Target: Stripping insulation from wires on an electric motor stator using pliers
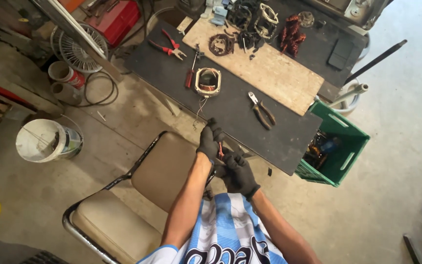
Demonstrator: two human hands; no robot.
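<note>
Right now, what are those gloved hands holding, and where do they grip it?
The left hand and right hand pinch a small red-handled tool between them; the exact grip point is too small to tell.

A thin red wire [220, 150] runs between both gloved hands just below the tabletop's near edge. It stands nearly upright, its top at twelve o'clock, its lower end pinched at six o'clock. Its far end cannot be made out.
</note>
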